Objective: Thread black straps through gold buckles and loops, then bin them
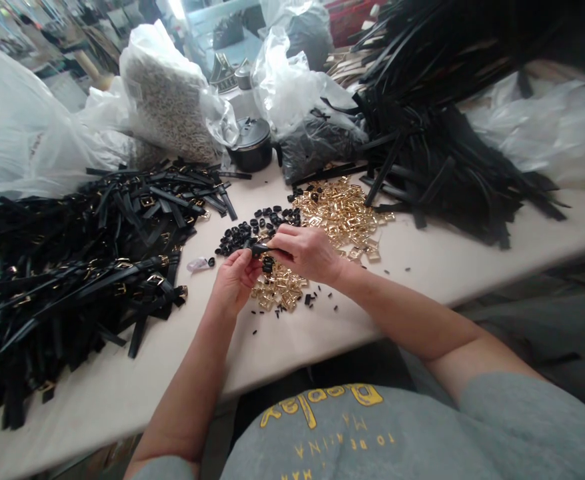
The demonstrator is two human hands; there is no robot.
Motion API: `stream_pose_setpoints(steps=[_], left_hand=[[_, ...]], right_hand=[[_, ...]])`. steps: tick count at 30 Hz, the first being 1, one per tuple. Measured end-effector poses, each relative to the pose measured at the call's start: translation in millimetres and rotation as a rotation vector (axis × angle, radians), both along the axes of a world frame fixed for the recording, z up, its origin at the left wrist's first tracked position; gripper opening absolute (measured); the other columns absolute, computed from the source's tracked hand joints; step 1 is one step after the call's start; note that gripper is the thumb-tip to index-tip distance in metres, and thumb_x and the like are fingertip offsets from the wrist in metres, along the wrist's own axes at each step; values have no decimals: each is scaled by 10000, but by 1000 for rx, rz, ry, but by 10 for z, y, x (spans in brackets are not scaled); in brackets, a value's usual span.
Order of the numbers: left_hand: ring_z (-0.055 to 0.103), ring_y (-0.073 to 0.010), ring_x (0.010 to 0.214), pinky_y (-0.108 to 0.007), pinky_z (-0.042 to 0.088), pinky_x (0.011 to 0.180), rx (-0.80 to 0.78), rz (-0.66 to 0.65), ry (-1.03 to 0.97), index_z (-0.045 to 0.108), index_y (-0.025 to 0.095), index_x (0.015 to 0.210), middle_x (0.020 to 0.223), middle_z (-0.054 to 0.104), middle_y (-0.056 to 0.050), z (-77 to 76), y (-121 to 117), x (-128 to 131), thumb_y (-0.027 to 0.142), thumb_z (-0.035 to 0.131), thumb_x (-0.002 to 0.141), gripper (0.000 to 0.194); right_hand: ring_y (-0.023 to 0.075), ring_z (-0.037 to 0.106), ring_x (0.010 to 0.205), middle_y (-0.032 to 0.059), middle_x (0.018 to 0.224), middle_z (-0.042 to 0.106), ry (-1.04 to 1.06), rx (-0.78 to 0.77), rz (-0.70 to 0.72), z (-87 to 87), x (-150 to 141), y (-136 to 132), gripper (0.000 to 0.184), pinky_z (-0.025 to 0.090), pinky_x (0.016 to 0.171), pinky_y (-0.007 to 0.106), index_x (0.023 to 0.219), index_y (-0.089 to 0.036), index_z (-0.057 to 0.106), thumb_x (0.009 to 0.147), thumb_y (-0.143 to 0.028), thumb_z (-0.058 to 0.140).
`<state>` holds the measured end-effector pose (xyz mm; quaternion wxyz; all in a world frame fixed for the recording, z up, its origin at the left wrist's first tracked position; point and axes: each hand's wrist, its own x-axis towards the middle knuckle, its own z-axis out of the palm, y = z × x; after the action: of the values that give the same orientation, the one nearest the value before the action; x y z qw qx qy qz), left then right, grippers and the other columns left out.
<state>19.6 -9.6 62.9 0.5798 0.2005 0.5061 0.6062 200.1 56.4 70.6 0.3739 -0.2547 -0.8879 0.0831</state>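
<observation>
Between my two hands a short black strap (259, 249) is held out over the table. My left hand (240, 272) pinches its left end between thumb and fingertips. The fingers of my right hand (308, 253) are closed on the other end, hiding much of it. Whether a buckle or loop sits on the strap I cannot make out. Right behind my hands lie many small black strap loops (237, 237). Gold buckles (342, 212) are heaped beyond my right hand, and a smaller heap of gold buckles (279, 288) lies just below my hands.
Buckled black straps (87, 267) are piled on the left; plain black straps (452, 173) on the right. A black lidded pot (251, 143) stands at the back among plastic bags (165, 90). Small black bits (308, 300) lie near the front edge of the pale table (292, 350).
</observation>
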Motion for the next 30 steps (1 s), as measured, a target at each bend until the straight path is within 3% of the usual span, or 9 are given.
stream_pose_setpoints(steps=[3,6,13,18,22,26,28,30], left_hand=[[647,-82,604,-127,558,556,-35,-6,-57,642,157,807,749,690,-10,1,-13,18,279,861,728,263],[653,-76,620,-114,561,575,-43,-10,-81,642,152,820,764,690,-12,-1,-25,3,268,833,773,229],[610,-64,530,-121,530,503,10,30,-28,646,190,804,694,661,42,6,-23,-21,263,950,555,400],[627,-94,531,-172,554,537,77,-76,172,663,149,809,685,672,3,-16,-47,31,327,948,515,447],[642,-110,555,-191,556,542,110,-76,209,663,160,842,717,685,-4,-27,-58,63,340,928,545,437],[647,-110,590,-197,562,571,143,-87,195,646,172,798,720,680,4,-21,-51,124,320,920,558,394],[655,-114,620,-193,559,589,152,-106,177,658,168,806,730,684,-2,-20,-49,146,315,921,557,392],[671,-127,666,-204,569,614,155,-116,166,678,166,847,788,703,-22,-20,-51,132,323,922,561,408]], right_hand=[[110,506,665,23,806,605,-14,-33,4,-15,-9,9,312,318,582,264,856,-180,671,1023,-330,454],[110,510,672,22,814,607,-17,-38,10,-23,-7,23,289,326,591,262,863,-178,668,1019,-313,466],[111,516,697,17,827,618,-77,59,99,-22,2,30,329,303,595,270,846,-183,654,1045,-332,438],[117,512,685,16,809,609,-118,38,132,-90,-33,47,335,279,587,278,811,-177,633,1038,-328,439],[131,588,761,38,940,680,-114,-100,150,-93,-45,35,215,346,630,259,1025,-173,648,1007,-333,506],[161,649,867,84,1157,701,-135,-190,123,-56,-50,-12,462,399,667,256,1377,-171,494,982,-397,576],[170,663,893,95,1200,693,-146,-194,145,-55,-50,-20,566,418,683,257,1425,-171,455,957,-443,621],[174,668,928,92,1208,692,-133,-186,175,-69,-46,-8,559,433,707,256,1401,-172,488,948,-464,635]])
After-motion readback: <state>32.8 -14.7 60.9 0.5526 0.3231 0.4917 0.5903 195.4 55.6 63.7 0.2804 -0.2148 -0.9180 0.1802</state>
